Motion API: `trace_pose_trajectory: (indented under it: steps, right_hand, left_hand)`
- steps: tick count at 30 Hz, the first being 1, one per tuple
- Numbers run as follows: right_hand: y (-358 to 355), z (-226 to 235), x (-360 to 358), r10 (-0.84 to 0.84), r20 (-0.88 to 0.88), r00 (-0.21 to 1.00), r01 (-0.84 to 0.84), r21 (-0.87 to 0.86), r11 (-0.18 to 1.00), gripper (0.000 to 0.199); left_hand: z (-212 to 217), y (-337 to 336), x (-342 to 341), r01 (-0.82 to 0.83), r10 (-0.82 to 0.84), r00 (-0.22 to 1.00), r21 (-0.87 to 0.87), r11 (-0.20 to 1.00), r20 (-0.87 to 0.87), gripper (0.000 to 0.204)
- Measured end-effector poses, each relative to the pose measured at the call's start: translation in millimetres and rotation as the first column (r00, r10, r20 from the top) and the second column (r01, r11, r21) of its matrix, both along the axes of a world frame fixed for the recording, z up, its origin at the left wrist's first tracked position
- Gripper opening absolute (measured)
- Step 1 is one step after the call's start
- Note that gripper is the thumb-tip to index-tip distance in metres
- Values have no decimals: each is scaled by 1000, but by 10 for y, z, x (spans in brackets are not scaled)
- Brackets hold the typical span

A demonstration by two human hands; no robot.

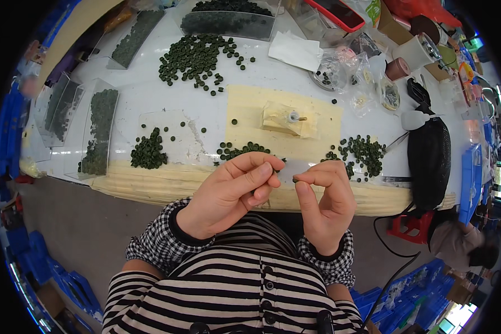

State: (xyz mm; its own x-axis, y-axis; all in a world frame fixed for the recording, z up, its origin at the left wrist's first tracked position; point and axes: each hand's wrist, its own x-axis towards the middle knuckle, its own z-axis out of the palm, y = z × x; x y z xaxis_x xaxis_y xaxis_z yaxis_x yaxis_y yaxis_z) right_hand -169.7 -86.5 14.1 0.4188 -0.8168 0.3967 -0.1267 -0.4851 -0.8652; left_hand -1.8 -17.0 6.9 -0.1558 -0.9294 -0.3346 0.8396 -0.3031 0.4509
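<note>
Over the table's near edge, my left hand [236, 189] is closed, with a bit of a small dark green round piece [276, 170] showing at its fingertips. My right hand [325, 197] pinches a tiny dark piece [295, 179] between thumb and forefinger, a short gap away; the fingers hide most of it. Just beyond my left hand lies a heap of dark green round pieces [245, 150]. Another pile of green pieces [364, 153] is beside my right hand. Farther off, a small block wrapped in yellowish tape [286, 119] with a short peg stands on a yellow sheet [242, 106].
A large spread of green pieces [195, 61] lies at the back, a smaller heap [148, 150] at left. Clear trays [99, 125] of pieces line the left side. At right are a black bag [428, 156], a white squeeze bottle [414, 119] and a red-edged phone [337, 14].
</note>
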Motion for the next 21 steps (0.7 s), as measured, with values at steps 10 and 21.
trace_pose_trajectory:
  steps: [10,21]
  right_hand:
    - [1,-31,13,8,25,1000,-7,-16,1000,13]
    - [15,-73,53,-12,59,998,12,-4,1000,14]
  left_hand:
    - [56,-18,-27,-7,5,998,42,999,61,23]
    - [-45,16,-39,-4,12,990,-55,998,140,18]
